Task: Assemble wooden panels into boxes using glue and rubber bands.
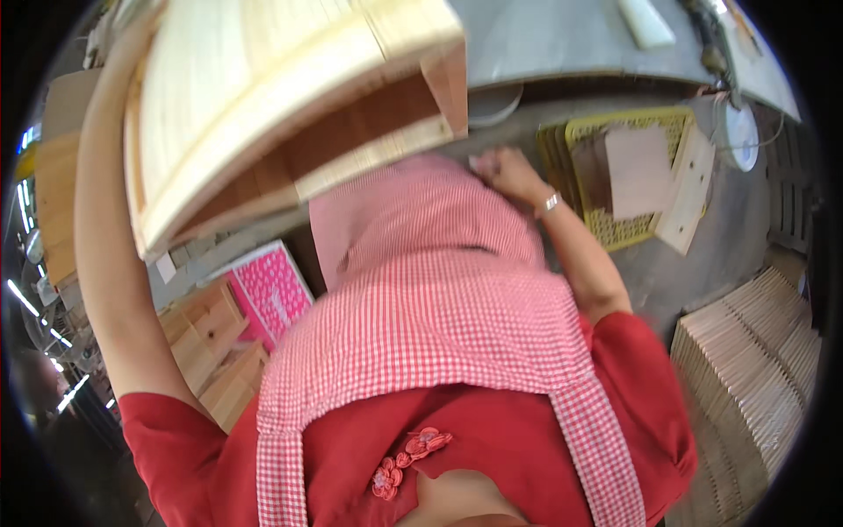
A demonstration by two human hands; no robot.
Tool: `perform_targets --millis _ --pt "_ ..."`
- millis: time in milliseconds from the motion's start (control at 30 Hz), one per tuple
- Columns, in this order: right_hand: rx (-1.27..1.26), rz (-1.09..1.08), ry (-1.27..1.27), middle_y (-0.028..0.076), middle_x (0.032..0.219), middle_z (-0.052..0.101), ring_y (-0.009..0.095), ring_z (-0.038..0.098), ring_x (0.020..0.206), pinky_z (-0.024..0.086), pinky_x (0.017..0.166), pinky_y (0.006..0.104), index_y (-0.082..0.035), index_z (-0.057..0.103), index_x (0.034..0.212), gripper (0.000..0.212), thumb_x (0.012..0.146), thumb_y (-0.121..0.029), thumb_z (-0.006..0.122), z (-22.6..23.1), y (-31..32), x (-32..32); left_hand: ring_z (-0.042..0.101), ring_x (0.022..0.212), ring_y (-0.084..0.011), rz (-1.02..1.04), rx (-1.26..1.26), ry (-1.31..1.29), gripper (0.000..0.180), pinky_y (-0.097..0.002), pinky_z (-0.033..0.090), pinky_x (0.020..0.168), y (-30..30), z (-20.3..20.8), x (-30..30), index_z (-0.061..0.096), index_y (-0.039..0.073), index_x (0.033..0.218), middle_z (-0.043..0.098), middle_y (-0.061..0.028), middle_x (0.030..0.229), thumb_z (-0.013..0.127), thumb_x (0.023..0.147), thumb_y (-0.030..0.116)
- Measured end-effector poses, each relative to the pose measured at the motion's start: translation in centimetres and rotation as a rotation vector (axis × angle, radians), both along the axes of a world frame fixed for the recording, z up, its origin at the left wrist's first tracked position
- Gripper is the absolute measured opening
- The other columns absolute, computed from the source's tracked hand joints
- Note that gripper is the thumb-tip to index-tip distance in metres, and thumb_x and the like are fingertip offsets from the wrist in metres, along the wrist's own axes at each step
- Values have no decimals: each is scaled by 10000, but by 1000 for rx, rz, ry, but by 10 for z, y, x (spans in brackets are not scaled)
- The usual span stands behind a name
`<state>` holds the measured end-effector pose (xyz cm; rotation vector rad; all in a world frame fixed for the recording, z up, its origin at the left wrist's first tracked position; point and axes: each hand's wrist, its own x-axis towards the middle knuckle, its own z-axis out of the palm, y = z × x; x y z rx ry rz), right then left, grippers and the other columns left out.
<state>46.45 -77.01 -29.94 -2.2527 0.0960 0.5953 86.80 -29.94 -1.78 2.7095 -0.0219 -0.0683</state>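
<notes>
A pale wooden box (263, 97) with a curved front edge and an open hollow side stands tilted at the upper left, its near edge close to my apron. My left arm reaches up along the box's left side. At the top edge of the picture my left hand (145, 19) is against its far left part, with the fingers out of sight. Near the apron's right side, below the worktable edge, my right hand (512, 174) is closed, fingers curled. A small whitish bit shows at its fingertips, too blurred to name.
A grey worktable (553, 39) lies ahead, with a white block (647, 24) on it. To the right are a yellow plastic basket (628, 230) with flat boards, a white bucket (738, 139) and stacked slatted pieces (755, 351). Wooden boards (198, 334) and a pink box (270, 292) sit left.
</notes>
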Motion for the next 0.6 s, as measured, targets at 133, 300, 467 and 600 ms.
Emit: perform_targets --millis 133,300,467,600 --pt "147 -41 -209 171 880 677 337 659 844 532 799 410 -43 745 966 240 900 -274 743 83 -42 -2 585 1294 -356 43 -59 20 877 -391 408 1093 -30 -6 -14 645 -132 1254 648 -306 1314 552 942 683" --pt "54 -321 -951 140 965 674 253 663 865 535 792 353 -30 731 1066 245 850 -123 798 178 -79 58 643 1167 -426 -4 -100 34 796 -443 465 1004 -57 -3 -42 659 -135 1194 662 -342 1236 508 988 619" --pt "-677 -108 -610 181 1139 690 336 688 929 534 832 432 -63 745 1102 278 944 -289 703 174 -82 152 672 1097 -462 49 11 -23 750 -500 489 958 -76 2 -57 668 -138 1142 688 -351 1135 529 984 582" --pt "-140 -240 -862 185 1093 715 369 695 883 538 849 451 -66 751 1114 449 970 -475 635 222 -44 241 721 1015 -356 212 -249 63 753 -425 525 899 -87 8 -70 702 -148 1099 730 -278 1095 617 930 581"
